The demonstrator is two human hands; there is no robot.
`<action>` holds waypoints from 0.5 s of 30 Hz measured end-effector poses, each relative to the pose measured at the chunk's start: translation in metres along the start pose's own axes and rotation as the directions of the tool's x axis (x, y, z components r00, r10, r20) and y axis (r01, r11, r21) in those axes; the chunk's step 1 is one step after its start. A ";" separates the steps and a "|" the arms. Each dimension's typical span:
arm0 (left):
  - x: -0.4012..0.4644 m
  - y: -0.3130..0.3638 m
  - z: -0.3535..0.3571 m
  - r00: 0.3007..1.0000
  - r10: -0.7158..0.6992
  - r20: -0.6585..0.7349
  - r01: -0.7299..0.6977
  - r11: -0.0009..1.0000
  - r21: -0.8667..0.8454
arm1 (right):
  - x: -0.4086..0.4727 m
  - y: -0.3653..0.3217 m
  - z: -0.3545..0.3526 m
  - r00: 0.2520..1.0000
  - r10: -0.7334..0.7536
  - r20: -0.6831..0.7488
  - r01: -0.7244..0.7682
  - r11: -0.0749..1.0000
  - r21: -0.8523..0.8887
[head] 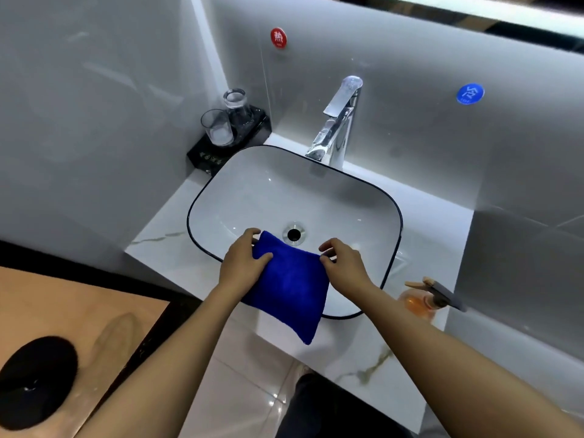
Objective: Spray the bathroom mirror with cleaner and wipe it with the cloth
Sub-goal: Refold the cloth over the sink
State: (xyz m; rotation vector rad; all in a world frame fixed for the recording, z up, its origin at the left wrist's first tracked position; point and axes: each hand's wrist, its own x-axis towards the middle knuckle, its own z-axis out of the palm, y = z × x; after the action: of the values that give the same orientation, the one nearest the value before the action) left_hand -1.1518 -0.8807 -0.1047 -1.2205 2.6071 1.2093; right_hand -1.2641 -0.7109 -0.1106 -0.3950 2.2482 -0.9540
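A folded blue cloth (289, 287) hangs over the near side of the white basin (240, 191). My left hand (241, 259) pinches its upper left corner, thumb on top of the fabric. My right hand (343, 263) pinches the upper right corner. Both hands hold the cloth stretched between them above the basin's front rim. An orange spray bottle (420, 303) with a grey trigger head stands on the counter to the right of my right forearm. Only the bottom edge of the mirror (474, 11) shows at the top of the frame.
A chrome tap (336, 121) stands behind the basin. Two clear glasses (226, 118) sit on a black tray in the back left corner. Red and blue round stickers mark the wall. A tan surface with a black round object (34, 380) lies at lower left.
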 end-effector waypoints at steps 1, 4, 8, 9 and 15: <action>-0.001 -0.003 0.003 1.000 0.014 0.014 -0.014 0.998 0.054 | 0.000 0.004 0.000 1.000 0.004 0.010 -0.004 1.000 -0.012; -0.008 -0.005 0.012 0.997 0.070 0.025 -0.073 0.986 0.151 | -0.007 0.013 -0.005 1.000 -0.002 0.016 0.002 0.999 -0.051; -0.022 0.016 0.028 0.982 0.177 0.068 -0.180 0.983 0.038 | -0.022 0.019 -0.026 0.997 -0.026 -0.070 0.024 0.999 -0.041; -0.025 0.026 0.033 0.975 0.204 0.088 -0.204 0.979 -0.009 | -0.027 0.019 -0.034 0.994 -0.036 -0.105 0.034 0.999 -0.013; -0.053 0.090 0.071 0.897 0.384 0.220 -0.323 0.907 -0.270 | -0.074 0.027 -0.089 0.936 -0.100 -0.339 0.163 0.973 0.164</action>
State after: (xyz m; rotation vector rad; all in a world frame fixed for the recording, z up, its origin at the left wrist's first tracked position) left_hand -1.1950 -0.7644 -0.0797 -0.5452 2.6075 1.6398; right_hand -1.2698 -0.6087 -0.0508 -0.3224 2.4191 -1.3818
